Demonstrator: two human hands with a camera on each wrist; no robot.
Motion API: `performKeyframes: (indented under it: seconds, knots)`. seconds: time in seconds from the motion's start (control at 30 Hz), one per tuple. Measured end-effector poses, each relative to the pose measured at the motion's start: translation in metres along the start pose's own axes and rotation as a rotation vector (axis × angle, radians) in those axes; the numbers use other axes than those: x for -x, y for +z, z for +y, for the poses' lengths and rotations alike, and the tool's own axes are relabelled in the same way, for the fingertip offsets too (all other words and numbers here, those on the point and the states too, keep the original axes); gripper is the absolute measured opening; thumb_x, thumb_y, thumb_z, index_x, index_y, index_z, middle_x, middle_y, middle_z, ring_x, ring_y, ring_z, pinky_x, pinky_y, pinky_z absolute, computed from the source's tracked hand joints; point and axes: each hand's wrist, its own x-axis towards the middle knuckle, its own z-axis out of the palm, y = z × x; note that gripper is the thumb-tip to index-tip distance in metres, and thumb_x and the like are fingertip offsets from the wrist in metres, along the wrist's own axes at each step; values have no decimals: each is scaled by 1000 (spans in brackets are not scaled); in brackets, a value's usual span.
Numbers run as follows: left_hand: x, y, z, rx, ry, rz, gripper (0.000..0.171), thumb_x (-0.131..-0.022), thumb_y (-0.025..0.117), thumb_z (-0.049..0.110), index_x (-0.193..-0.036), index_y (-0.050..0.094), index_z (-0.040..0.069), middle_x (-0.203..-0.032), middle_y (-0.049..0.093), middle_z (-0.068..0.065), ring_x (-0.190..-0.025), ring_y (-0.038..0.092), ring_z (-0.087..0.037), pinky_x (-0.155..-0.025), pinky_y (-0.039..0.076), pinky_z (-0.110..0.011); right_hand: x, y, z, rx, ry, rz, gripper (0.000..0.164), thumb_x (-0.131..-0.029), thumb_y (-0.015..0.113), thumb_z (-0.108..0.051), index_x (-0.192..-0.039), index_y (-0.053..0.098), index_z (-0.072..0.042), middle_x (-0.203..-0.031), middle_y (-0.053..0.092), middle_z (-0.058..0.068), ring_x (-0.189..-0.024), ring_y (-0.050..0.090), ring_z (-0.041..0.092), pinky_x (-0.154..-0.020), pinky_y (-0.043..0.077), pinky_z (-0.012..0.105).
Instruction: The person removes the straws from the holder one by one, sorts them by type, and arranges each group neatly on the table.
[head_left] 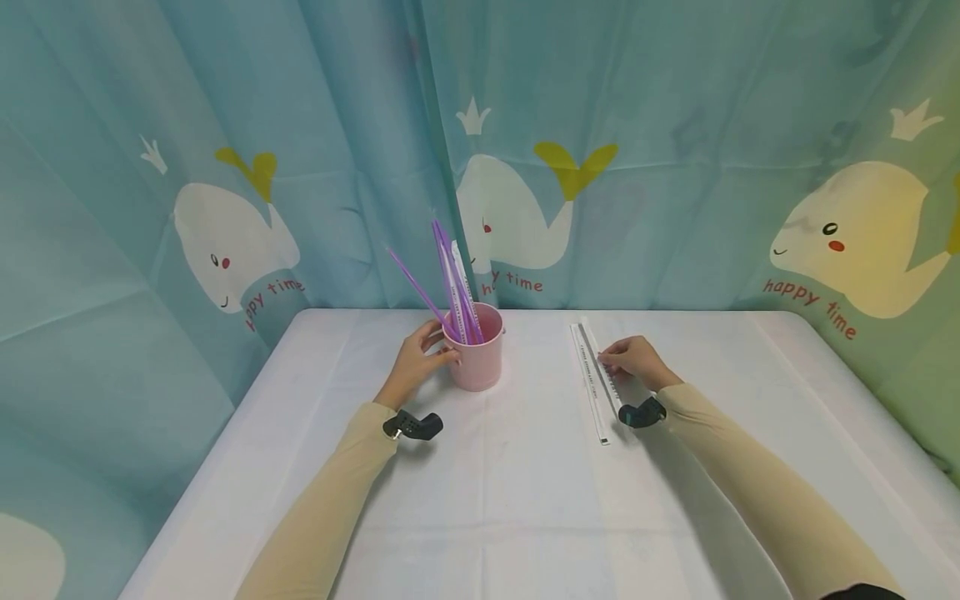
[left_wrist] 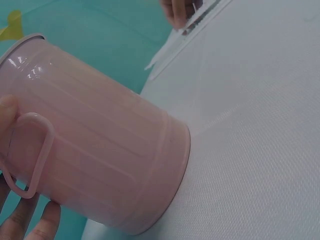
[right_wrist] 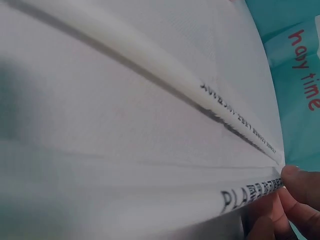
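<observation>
A small pink bucket (head_left: pixel 477 367) stands upright on the table, holding several purple sticks (head_left: pixel 422 289) and white paper-wrapped straws. My left hand (head_left: pixel 415 362) grips its left side near the rim, thumb and fingers around the side handle (left_wrist: pixel 44 150) in the left wrist view. To the right, my right hand (head_left: pixel 636 358) pinches a white paper-wrapped straw (right_wrist: pixel 250 196) printed with black letters; it appears slightly raised. A second wrapped straw (head_left: pixel 590 383) lies on the table just left of it. Both straws run roughly lengthwise, away from me.
A white cloth covers the table (head_left: pixel 540 517). Behind and at both sides hangs a teal curtain (head_left: pixel 360 100) printed with whales, close to the table's back edge. Dark wrist cameras (head_left: pixel 642 412) sit on both wrists.
</observation>
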Motion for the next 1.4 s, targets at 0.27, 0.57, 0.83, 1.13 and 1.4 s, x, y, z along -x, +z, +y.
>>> performKeyframes:
  seconds: [0.27,0.57,0.83,1.13,1.4]
  knots:
    - [11,2,22,-25,-16,-14,69,-83,66,1,-143,32,-3,-150,32,-20,-138,34,-36,-114,35,-44,2,1,-2,5,22,17,29,-88,62,-14,-105,63,10,-64,59,-4,-59,54,6,-54,48,18]
    - [13,3,25,-25,-22,-12,68,-83,68,4,-142,34,-2,-150,34,-18,-138,35,-34,-114,35,-44,0,0,-3,36,15,26,24,-87,63,-11,-100,65,9,-63,61,-3,-58,56,7,-54,48,18]
    - [12,3,24,-3,-2,-15,67,-83,67,2,-142,35,-3,-149,35,-19,-138,35,-36,-114,35,-45,1,0,-4,72,-10,36,19,-86,64,-10,-93,65,7,-60,59,-2,-57,55,8,-53,47,19]
    - [9,3,19,-4,12,-15,68,-82,68,2,-141,35,-2,-149,35,-19,-137,36,-35,-114,36,-44,0,-6,-4,108,36,-26,24,-88,63,-15,-100,63,6,-69,64,1,-64,58,10,-59,48,19]
    - [13,2,24,-12,-8,-19,69,-83,67,2,-143,33,-3,-150,33,-20,-138,35,-36,-113,36,-43,10,-23,-4,2,-34,-153,33,-90,60,-13,-112,58,12,-79,71,4,-72,65,8,-73,59,30]
